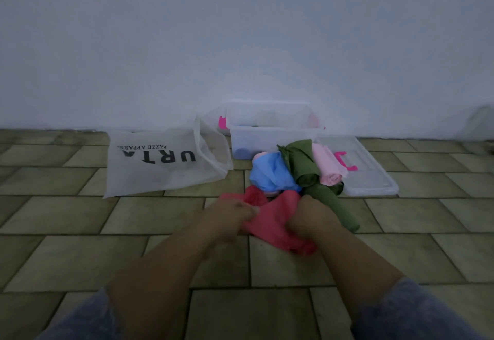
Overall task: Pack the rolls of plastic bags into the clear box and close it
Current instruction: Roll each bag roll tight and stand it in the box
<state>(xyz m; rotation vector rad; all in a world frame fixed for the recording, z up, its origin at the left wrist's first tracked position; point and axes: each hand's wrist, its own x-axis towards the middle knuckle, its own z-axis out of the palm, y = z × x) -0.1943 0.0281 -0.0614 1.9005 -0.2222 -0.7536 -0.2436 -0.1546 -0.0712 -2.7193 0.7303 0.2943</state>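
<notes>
Both my hands grip a red roll of plastic bags point(272, 222) low over the tiled floor: my left hand point(230, 215) holds its left end, my right hand point(310, 219) its right end. Just behind lies a pile of rolls: a blue roll point(270, 172), a green roll point(300, 161), a pale pink roll point(327, 166) and a second green roll point(334, 206) beside my right hand. The clear box point(270, 136) stands open against the wall, with dark shapes inside. Its clear lid point(371, 171), with a pink latch, lies flat to the right.
A white fabric tote bag point(160, 163) with black lettering lies on the floor left of the box. A pale wall point(240, 45) rises right behind the box. The floor is greenish tile point(80, 246).
</notes>
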